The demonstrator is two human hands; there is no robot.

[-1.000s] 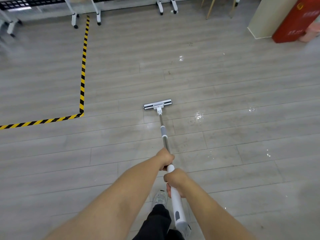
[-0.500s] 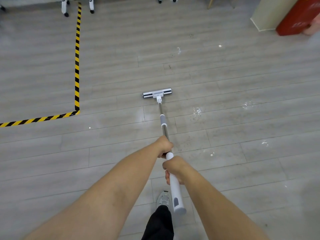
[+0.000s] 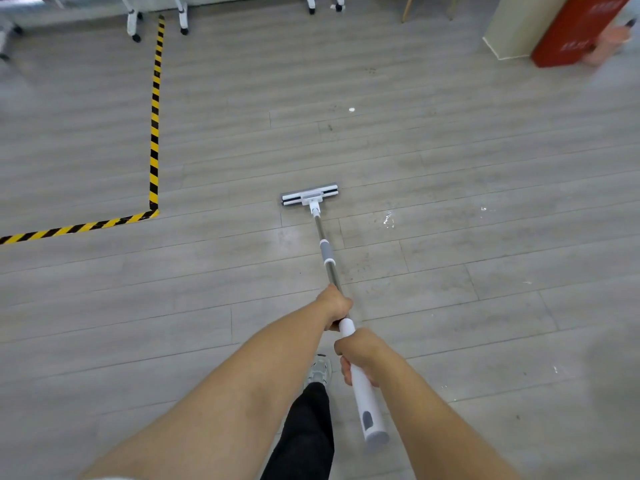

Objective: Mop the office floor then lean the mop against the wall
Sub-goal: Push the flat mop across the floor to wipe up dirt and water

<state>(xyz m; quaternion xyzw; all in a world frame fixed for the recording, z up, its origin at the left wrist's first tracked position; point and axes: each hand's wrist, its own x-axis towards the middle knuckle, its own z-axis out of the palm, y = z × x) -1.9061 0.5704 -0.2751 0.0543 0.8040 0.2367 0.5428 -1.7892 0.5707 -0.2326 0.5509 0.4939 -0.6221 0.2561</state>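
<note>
White-handled flat mop [image 3: 327,252] with a silver metal shaft and a grey collar, out in front of the person, its narrow white-and-grey head [image 3: 309,195] flat on the grey wood-look plank floor [image 3: 485,306], set crosswise to the shaft. Both hands on it! Left hand [image 3: 334,304] is forward, fingers wrapped tight round the shaft right where silver metal meets white plastic; right hand [image 3: 358,355] sits just behind, curled firmly round the thick white handle, whose grey-capped end sticks out below the wrist. Shaft slants down and away from the body. Shiny wet patch [image 3: 388,218] glints on the planks just right of the head, with a small white speck [image 3: 351,109] farther ahead. Off to the left, yellow-and-black striped hazard tape [image 3: 154,133] runs up the floor and turns a corner, well apart from the mop. Beneath the arms, a black trouser leg [image 3: 308,431] and a light grey trainer [image 3: 318,370]. Far side: white castor legs [image 3: 133,24] top left, a cream pillar [image 3: 512,22] and a red cabinet [image 3: 575,32] top right
</note>
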